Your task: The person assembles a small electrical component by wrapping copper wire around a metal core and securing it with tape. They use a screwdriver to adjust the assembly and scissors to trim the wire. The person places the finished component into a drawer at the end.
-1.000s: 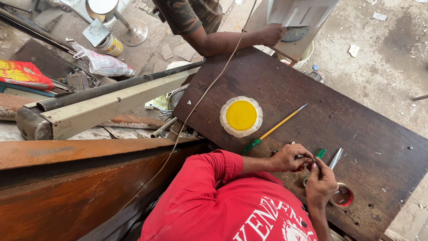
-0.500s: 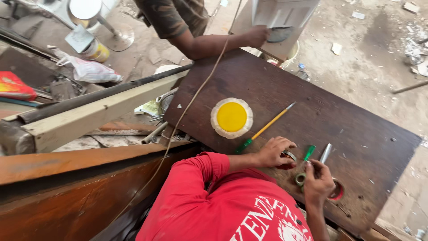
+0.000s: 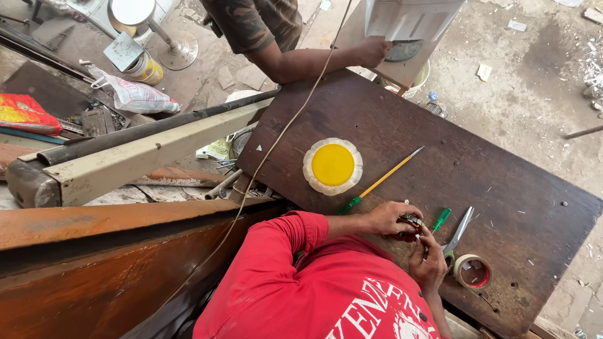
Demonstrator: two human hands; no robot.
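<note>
Daylight falls on a dusty, littered concrete floor [image 3: 534, 81] around a dark wooden tabletop [image 3: 502, 169].

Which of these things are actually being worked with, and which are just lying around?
In use: left hand and right hand, both on a small dark part.

Lying about: yellow disc, long screwdriver, green screwdriver, scissors, tape roll, board.

Dark wooden board [image 3: 502, 188] carries a yellow round cap [image 3: 333, 166]; a yellow-shafted screwdriver [image 3: 379, 182]; scissors [image 3: 457, 233]; a tape roll [image 3: 472, 271]
</note>
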